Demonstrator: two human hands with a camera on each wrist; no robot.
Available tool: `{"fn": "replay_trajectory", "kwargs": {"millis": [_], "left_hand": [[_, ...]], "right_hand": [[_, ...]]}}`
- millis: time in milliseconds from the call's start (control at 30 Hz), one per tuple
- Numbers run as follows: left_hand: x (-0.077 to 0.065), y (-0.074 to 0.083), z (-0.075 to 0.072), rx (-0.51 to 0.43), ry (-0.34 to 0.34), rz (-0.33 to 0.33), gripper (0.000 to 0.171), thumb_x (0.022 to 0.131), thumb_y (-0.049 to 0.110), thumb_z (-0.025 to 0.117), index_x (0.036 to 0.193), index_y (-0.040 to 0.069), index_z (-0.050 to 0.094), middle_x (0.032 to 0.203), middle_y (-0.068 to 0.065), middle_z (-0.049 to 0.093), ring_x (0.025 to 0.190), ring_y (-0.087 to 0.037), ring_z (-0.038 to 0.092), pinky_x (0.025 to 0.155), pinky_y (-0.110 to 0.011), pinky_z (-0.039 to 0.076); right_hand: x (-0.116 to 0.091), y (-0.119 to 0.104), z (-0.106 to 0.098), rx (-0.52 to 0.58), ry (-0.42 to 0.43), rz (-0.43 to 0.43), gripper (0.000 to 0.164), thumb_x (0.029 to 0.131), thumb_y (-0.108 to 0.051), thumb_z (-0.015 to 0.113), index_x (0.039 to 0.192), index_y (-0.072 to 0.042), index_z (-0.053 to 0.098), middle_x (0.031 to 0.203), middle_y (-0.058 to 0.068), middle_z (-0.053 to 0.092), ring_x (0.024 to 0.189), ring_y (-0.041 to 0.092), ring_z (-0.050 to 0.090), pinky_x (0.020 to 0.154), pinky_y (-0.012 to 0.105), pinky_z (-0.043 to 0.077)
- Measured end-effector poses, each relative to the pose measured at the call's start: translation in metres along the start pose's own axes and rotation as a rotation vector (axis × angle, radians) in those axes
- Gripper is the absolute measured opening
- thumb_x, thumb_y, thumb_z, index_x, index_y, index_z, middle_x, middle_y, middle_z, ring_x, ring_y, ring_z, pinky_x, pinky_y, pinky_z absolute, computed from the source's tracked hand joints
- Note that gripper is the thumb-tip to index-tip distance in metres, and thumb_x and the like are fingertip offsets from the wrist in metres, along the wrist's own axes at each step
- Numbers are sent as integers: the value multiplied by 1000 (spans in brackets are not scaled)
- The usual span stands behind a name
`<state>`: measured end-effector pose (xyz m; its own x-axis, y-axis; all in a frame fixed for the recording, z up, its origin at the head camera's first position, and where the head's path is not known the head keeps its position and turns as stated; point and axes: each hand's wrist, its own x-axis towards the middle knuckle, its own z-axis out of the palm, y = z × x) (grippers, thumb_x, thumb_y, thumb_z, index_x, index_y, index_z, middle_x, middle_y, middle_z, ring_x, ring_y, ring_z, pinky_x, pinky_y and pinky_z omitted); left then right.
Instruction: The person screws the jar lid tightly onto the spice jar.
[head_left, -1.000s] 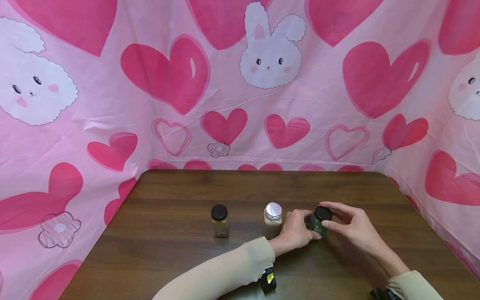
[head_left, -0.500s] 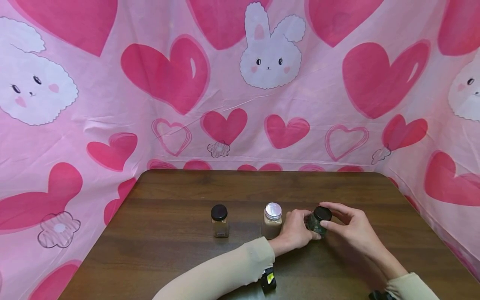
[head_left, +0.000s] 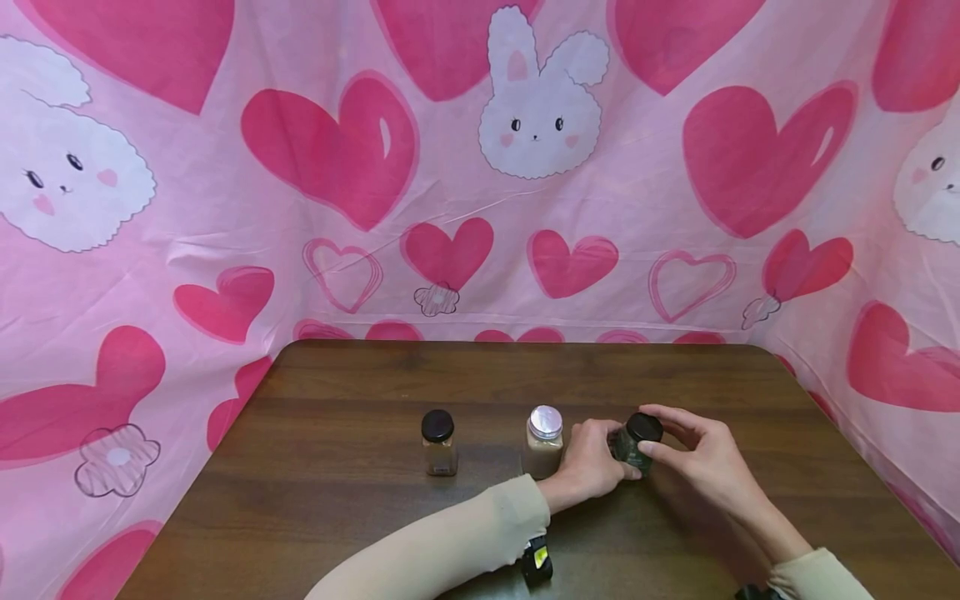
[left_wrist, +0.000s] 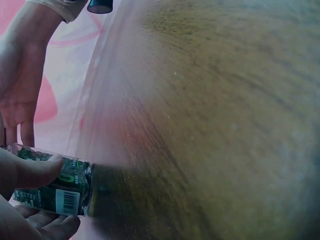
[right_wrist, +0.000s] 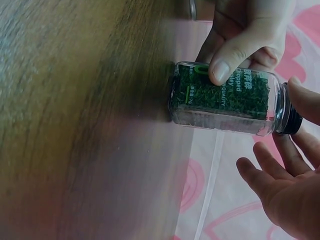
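My left hand [head_left: 591,460] grips a clear jar of chopped parsley [right_wrist: 242,102] by its body, the thumb lying across the label in both wrist views. On the jar sits a black cap [head_left: 644,427], pinched between the thumb and fingers of my right hand [head_left: 708,457]. Two of the right hand's fingers [right_wrist: 257,175] stick out loosely below the cap. The jar's base is close over the wooden table [head_left: 360,533]. Just left of my left hand stands a jar with a shiny silver top [head_left: 545,446] and pale contents, its lower part overlapped by the hand.
Farther left stands a black-capped jar [head_left: 439,450] with brownish contents. A wrist camera [head_left: 537,562] shows below the left sleeve [head_left: 457,537], which crosses the front of the table. A pink cloth [head_left: 450,192] printed with hearts and rabbits hangs behind and at both sides.
Both hands stay around the parsley jar in nearly the same place. The right hand and cap shift very slightly left, along with a tiny shift of the whole head view.
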<state>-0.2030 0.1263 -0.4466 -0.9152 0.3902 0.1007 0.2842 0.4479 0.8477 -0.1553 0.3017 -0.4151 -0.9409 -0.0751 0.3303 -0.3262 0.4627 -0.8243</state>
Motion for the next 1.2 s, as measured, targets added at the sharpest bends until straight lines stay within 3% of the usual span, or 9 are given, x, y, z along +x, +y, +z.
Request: {"fn": "replay_trajectory", "kwargs": {"millis": [267, 733, 1000, 1200], "left_hand": [[-1, 0, 0, 8, 8, 12, 49, 67, 8, 101, 111, 11, 80, 97, 7, 77, 88, -1, 66, 82, -21, 52], [-1, 2, -2, -1, -20, -13, 51, 69, 6, 101, 115, 10, 79, 101, 6, 77, 91, -3, 67, 87, -23, 54], [-1, 2, -2, 7, -30, -10, 52, 69, 6, 100, 116, 12, 79, 102, 6, 77, 91, -3, 68, 90, -26, 54], [-2, 0, -1, 12, -25, -8, 52, 69, 6, 100, 116, 12, 79, 101, 7, 77, 89, -3, 67, 86, -25, 55]], "right_hand": [[-1, -4, 1, -26, 34, 16, 46, 87, 0, 85, 130, 1, 71, 128, 21, 71, 116, -5, 60, 90, 12, 48], [-2, -6, 1, -28, 17, 26, 46, 90, -6, 85, 133, 2, 69, 130, 22, 69, 118, -6, 59, 95, 12, 46], [-5, -6, 1, -31, 20, -22, 56, 88, -5, 86, 140, -3, 65, 132, -2, 69, 123, -4, 58, 99, 13, 44], [-10, -9, -2, -55, 14, -7, 56, 89, -9, 86, 142, -8, 64, 136, -1, 67, 129, -8, 50, 102, 9, 39]]}}
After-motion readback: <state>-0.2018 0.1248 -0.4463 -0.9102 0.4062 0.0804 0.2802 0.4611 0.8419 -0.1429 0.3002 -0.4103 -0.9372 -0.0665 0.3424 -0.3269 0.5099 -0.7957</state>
